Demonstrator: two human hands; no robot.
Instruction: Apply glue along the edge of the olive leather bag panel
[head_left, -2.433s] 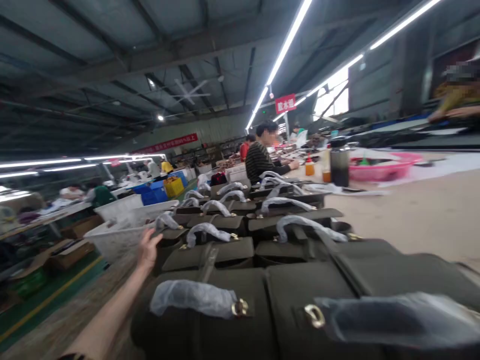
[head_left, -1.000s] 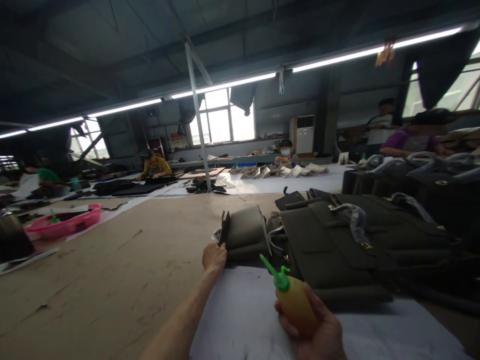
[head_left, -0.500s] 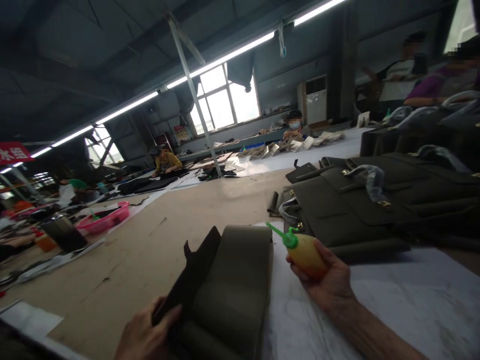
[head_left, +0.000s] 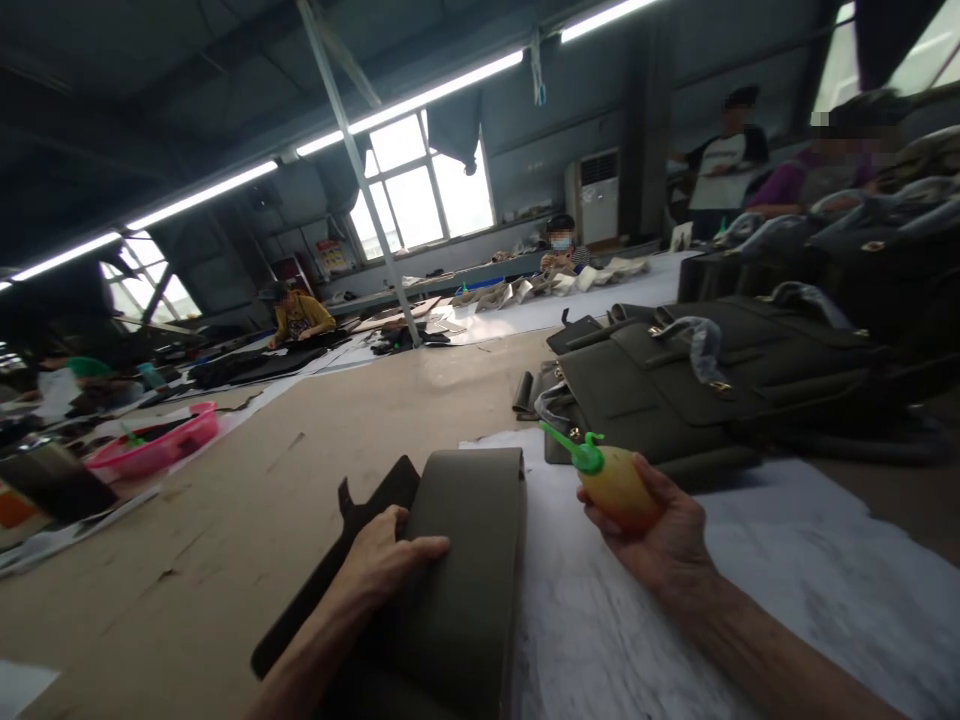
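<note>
My right hand (head_left: 660,525) is wrapped round a yellow-orange squeeze bottle (head_left: 622,485) with a green spout that points up and left. Before me lies a dark olive bag piece (head_left: 469,560), with a curved, folded far end and a darker flap (head_left: 311,600) along its left side. My left hand (head_left: 382,555) grips the left edge of this piece. Its thumb lies on the top surface, while the fingertips are partly hidden in the gap by the flap. The bottle is held above white paper (head_left: 570,600), right of the bag piece and apart from it.
Olive handbags (head_left: 637,385) with wrapped handles are piled at the right. A pink basin (head_left: 154,445) and a dark metal container (head_left: 52,480) stand at the left. Beyond the brown table surface (head_left: 360,420), a pole (head_left: 367,190) rises, and several people work farther back.
My left hand has moved from the near end of the flap, up and right, onto the bag piece's left edge. The right hand still holds the bottle. The camera view has turned slightly right.
</note>
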